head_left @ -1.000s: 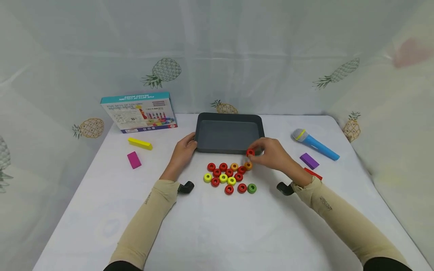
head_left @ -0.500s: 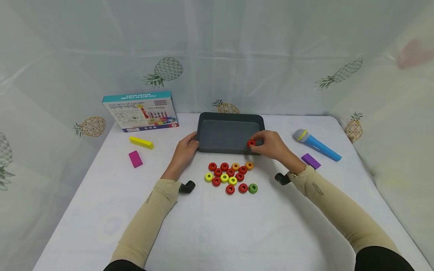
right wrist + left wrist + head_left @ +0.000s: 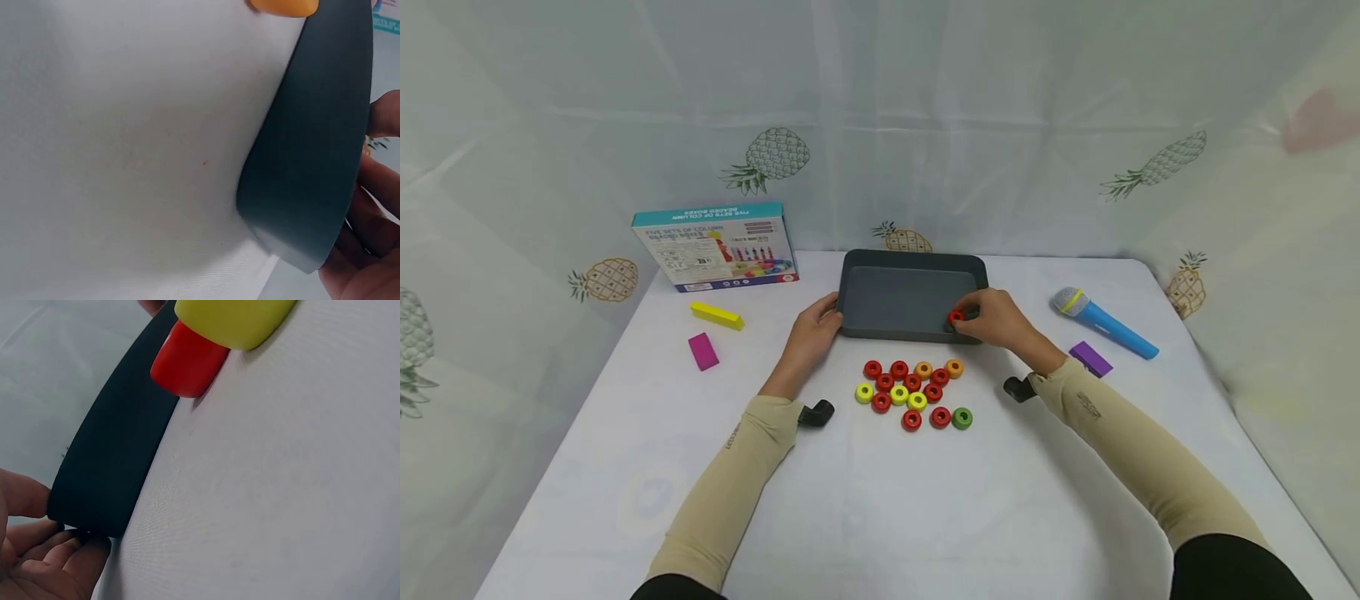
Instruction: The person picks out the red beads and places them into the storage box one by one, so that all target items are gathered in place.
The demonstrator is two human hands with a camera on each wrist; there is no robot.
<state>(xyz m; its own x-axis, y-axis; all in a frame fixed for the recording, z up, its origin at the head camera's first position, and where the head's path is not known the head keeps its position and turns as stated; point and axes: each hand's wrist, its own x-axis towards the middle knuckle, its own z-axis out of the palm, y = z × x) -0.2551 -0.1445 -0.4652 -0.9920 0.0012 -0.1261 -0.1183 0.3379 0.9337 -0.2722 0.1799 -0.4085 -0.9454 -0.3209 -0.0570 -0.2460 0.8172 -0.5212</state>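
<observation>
In the head view, my right hand (image 3: 1000,321) pinches a red ring bead (image 3: 955,317) at the near right corner of a dark grey tray (image 3: 901,302). My left hand (image 3: 809,335) holds the tray's left side; in the left wrist view its thumb and fingers (image 3: 75,562) lie round the tray's corner. The right wrist view shows the fingers of my right hand (image 3: 375,250) behind the tray's wall (image 3: 306,144); the bead is hidden there. In front of the tray lie several red beads (image 3: 940,417), several yellow beads (image 3: 864,392), two orange beads (image 3: 954,368) and one green bead (image 3: 962,418).
A cardboard toy box (image 3: 718,250) leans at the back left. Near it lie a yellow block (image 3: 717,316) and a magenta block (image 3: 703,352). To the right are a blue toy microphone (image 3: 1105,321) and a purple block (image 3: 1090,359). A pineapple-print curtain hangs behind the table.
My right hand has carried the red bead from over the tray's near rim to inside its near right corner. My left hand stays at the tray's side.
</observation>
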